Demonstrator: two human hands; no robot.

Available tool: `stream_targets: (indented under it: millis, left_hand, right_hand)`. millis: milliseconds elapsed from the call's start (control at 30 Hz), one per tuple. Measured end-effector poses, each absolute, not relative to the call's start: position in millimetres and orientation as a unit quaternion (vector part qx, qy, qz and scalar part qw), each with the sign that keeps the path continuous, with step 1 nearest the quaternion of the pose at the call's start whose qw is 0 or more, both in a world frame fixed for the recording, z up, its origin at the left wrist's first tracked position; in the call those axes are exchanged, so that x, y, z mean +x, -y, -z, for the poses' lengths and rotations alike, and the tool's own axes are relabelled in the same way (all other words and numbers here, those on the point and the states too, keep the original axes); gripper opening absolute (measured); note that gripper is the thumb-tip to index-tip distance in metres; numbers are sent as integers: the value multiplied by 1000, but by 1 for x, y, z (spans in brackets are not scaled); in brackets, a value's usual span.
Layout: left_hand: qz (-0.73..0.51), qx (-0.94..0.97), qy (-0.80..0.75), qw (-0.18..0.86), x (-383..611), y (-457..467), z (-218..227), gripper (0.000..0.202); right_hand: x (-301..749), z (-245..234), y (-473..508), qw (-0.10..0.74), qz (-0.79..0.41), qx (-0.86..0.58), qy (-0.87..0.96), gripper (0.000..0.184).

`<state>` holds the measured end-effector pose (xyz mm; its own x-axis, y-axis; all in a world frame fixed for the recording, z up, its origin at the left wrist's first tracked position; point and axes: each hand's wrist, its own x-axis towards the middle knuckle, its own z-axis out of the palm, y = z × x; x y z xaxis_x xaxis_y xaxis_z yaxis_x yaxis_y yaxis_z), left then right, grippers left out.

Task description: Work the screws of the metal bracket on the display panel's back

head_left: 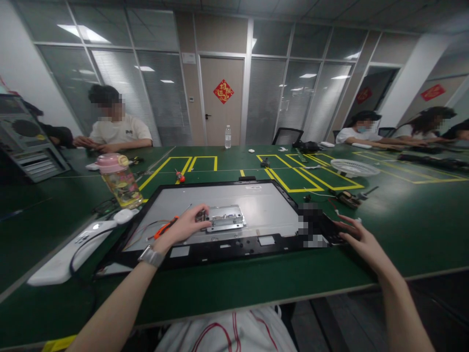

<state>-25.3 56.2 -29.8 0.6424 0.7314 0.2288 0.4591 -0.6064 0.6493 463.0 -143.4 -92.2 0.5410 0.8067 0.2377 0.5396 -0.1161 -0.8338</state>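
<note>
The left hand (188, 225) has its fingers around the left end of a silver metal bracket (229, 218) on the flat monitor panel (273, 210). On the green worktop (220, 288), the right hand's (357, 235) fingers meet a partly blurred black device (330, 229); their grip is unclear.
</note>
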Motion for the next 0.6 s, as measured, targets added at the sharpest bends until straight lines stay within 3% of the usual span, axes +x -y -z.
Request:
stream_targets:
  millis: [400,600]
  left_hand:
    - [-265,839,-329,344,-28,-46,24,25]
    - [-287,834,-331,336,-30,-38,23,28]
  right_hand:
    - [460,92,140,474,-95,-747,457,61]
    - [445,85,136,448,158,-767,431,43]
